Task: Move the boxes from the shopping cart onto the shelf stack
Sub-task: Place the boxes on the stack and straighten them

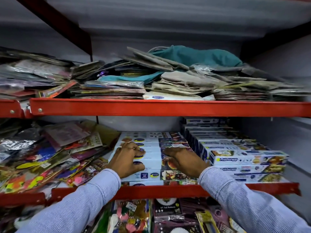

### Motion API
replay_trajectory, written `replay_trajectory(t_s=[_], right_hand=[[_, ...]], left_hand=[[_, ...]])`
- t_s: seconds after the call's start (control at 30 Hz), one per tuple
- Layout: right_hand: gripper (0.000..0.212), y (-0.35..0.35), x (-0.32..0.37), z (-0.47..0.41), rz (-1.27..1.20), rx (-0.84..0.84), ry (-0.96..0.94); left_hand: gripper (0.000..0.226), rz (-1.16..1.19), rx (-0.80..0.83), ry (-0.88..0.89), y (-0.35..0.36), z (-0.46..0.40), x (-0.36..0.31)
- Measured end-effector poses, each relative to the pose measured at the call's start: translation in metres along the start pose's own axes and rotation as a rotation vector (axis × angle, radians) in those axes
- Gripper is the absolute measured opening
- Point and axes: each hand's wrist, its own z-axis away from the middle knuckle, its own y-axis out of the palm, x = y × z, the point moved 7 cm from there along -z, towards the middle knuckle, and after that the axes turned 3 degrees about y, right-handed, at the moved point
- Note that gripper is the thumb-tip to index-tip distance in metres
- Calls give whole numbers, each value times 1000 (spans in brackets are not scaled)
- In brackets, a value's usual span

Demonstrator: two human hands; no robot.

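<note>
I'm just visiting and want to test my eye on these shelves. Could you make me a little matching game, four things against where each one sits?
Things:
1. teal cloth bag
2. Freshwrapp boxes
3. left hand
4. colourful party packets

Places:
A. left part of the middle shelf
B. right part of the middle shelf
C. top of the upper shelf's pile
D. flat on the white boxes, middle of the shelf

Pairs: 1-C, 2-B, 3-D, 4-A

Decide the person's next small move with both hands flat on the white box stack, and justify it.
Probably press the front white boxes back and square: both the left hand and right hand lie flat on top, gripping nothing, and the stack steps forward toward the red shelf edge.
</note>
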Motion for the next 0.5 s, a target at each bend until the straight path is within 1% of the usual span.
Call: replay_trajectory(t_s=[0.07,0.13,0.17,0.23,0.3,0.37,0.43,0.5], right_hand=[[35,-1,3,2,-1,-17,-2],[36,-3,5,4,13,-33,5],[35,-3,6,5,14,-57,6],[34,-1,8,8,15,-115,13],[46,7,9,10,46,-135,27],[58,21,10,11,103,-138,40],[61,31,11,12,160,-162,61],[62,33,11,12,182,-193,89]], left_hand=[[60,33,1,24,3,2,2],[56,53,-5,61,3,5,1],[55,39,-7,78,5,7,1],[60,-36,1,98,10,11,3],[63,-124,-6,112,17,15,4],[59,-238,-49,152,21,20,3],[60,-326,-66,182,23,23,0],[69,-372,-52,205,25,23,0]])
